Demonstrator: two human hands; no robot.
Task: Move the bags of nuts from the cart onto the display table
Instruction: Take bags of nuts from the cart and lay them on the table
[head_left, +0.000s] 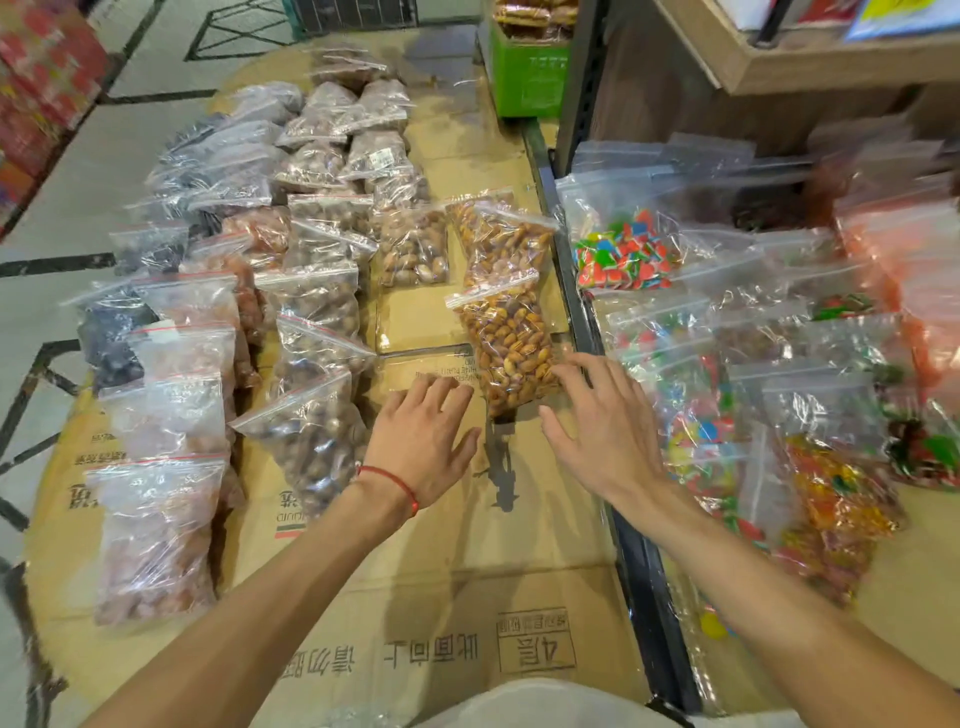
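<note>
In the middle of the frame, the nearest bag of almonds (511, 353) lies flat on the cardboard-covered table (467, 597), its zip end tucked under a second almond bag (501, 244) above it. They overlap like shingles, as the rows of nut bags (311, 306) to the left do, probably so each bag's contents show to a shopper.

The left hand (421, 441) is palm down just left of the bag's lower end, fingers straight and a little apart, holding nothing; a red cord (395, 483) circles the wrist. The right hand (597, 431) mirrors it at the bag's lower right corner, fingers fanned wide, tips at the plastic — touching or a hair off, I cannot tell. Both forearms reach up from the bottom edge, bracketing the bag; my read is they are squaring it into its column.

Right of the black rail (587, 332) sit bags of coloured sweets (628, 249) — not ours. No cart that I can pick out.
</note>
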